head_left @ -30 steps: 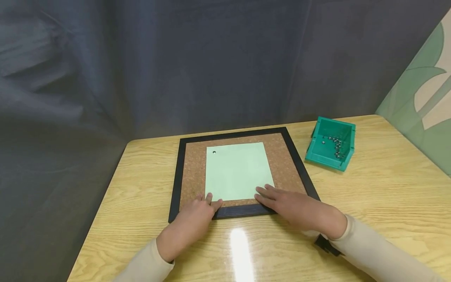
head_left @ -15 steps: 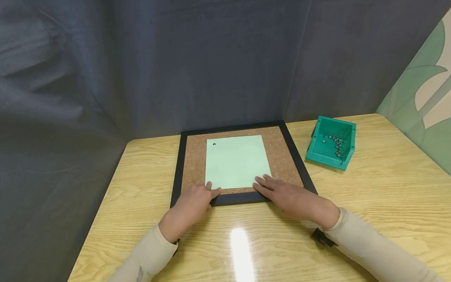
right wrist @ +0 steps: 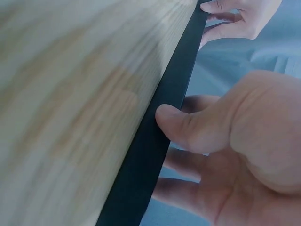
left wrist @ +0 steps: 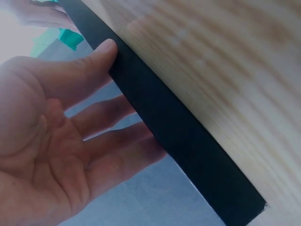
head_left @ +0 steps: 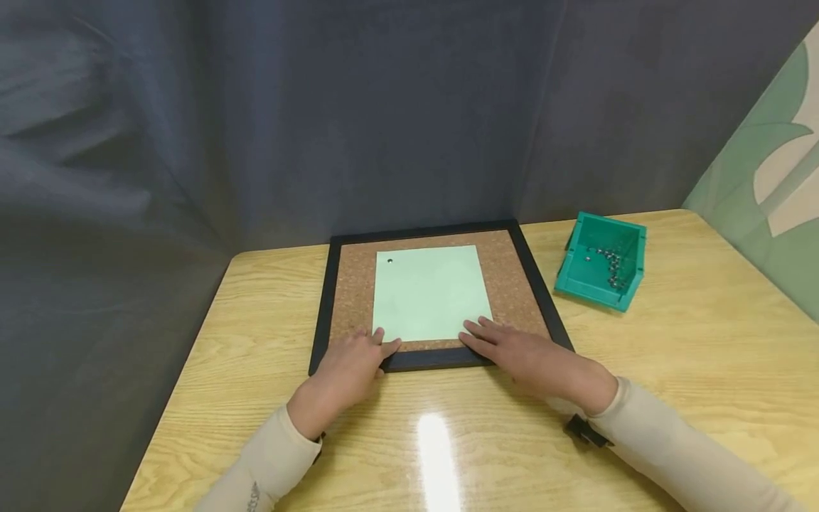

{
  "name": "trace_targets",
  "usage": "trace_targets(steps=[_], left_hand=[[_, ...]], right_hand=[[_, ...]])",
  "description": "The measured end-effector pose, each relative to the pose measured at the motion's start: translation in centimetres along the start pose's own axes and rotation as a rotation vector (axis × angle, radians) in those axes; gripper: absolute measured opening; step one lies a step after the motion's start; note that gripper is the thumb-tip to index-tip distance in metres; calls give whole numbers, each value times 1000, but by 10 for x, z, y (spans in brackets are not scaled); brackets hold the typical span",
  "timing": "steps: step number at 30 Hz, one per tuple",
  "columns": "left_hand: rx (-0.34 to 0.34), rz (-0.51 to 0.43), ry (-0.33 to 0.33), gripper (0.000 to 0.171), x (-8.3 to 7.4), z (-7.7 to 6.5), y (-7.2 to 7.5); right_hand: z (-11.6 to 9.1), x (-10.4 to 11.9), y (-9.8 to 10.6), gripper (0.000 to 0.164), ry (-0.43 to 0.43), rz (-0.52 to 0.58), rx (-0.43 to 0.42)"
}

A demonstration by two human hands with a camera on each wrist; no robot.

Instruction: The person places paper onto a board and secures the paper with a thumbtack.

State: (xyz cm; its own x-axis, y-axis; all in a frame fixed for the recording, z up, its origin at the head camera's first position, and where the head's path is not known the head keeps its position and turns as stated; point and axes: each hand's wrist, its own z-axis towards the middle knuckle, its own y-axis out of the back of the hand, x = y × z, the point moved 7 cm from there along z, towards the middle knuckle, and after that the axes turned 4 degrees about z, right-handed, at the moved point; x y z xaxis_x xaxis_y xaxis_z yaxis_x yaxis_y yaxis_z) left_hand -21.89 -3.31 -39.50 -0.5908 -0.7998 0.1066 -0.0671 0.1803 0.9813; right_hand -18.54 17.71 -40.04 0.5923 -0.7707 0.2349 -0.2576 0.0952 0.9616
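A corkboard (head_left: 517,284) with a dark frame lies flat on the table, with a pale green sheet of paper (head_left: 431,295) on its cork. A small shiny pushpin (head_left: 390,261) sits at the paper's upper left corner. My left hand (head_left: 350,364) is at the board's near left side, fingers extended over the frame. In the left wrist view its thumb (left wrist: 106,49) presses the frame's outer side. My right hand (head_left: 521,355) lies likewise near the paper's lower right corner, its thumb (right wrist: 171,117) against the outer side in the right wrist view. The fingers look fairly straight.
A green plastic bin (head_left: 591,293) holding several small shiny pieces stands right of the board. Behind the wooden table (head_left: 697,341) hangs a dark curtain (head_left: 397,121). A leaf-patterned panel (head_left: 768,178) borders the table's right side.
Over the first half second, the board with its paper slid away from me toward the curtain, both hands moving along with it. Since then it has hardly moved.
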Motion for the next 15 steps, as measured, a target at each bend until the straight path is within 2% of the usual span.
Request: trace_targets(steps=[8,15], left_hand=[[3,-15,4,55,2,-2,0],[-4,30,-2,54,-2,-1,0]], right_hand=[[2,1,-1,81,5,7,-12],[1,1,-2,78,8,-6,-14]])
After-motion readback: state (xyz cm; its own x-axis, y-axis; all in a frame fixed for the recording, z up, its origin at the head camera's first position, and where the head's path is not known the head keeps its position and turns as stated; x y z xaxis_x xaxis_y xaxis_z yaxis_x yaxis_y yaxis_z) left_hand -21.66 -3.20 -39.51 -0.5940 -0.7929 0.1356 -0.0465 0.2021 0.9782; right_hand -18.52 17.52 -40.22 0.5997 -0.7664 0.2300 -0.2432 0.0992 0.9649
